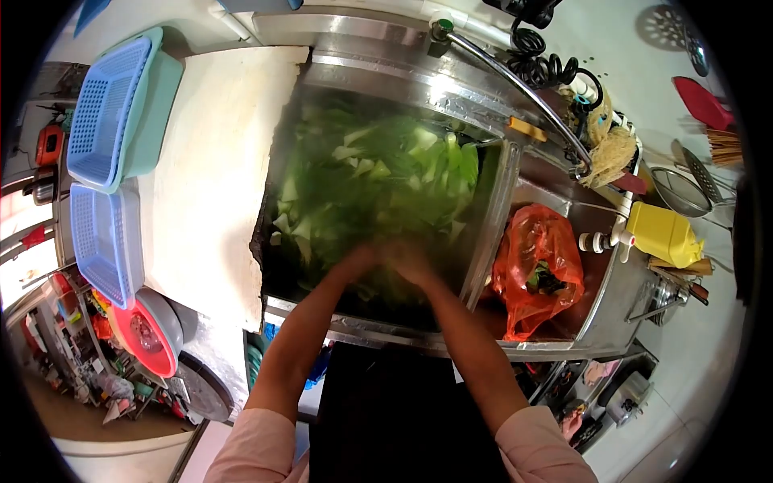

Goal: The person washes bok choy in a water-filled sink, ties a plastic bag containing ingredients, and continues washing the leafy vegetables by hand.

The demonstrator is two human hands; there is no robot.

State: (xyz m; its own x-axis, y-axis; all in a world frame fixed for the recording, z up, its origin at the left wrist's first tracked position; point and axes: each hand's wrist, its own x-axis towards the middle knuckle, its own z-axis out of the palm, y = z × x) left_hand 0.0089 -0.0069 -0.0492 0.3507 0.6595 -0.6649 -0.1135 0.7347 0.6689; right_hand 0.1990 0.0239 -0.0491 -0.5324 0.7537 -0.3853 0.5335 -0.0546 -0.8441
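Chopped leafy greens (370, 169) with pale stems float across a steel sink basin (493, 217) of murky water. My left hand (361, 259) reaches into the near part of the water among the leaves. Close beside it, my right hand (408, 264) is in the same patch of greens. Both hands are smeared by motion, and their fingers are hidden by water and leaves. Whether either hand grips any leaves cannot be made out.
A red plastic bag (535, 270) sits in the right basin, below a curved faucet (515, 84). Left of the sink lies a pale board (213, 177), with blue baskets (105, 241) beyond it. A yellow jug (664, 233) stands at right.
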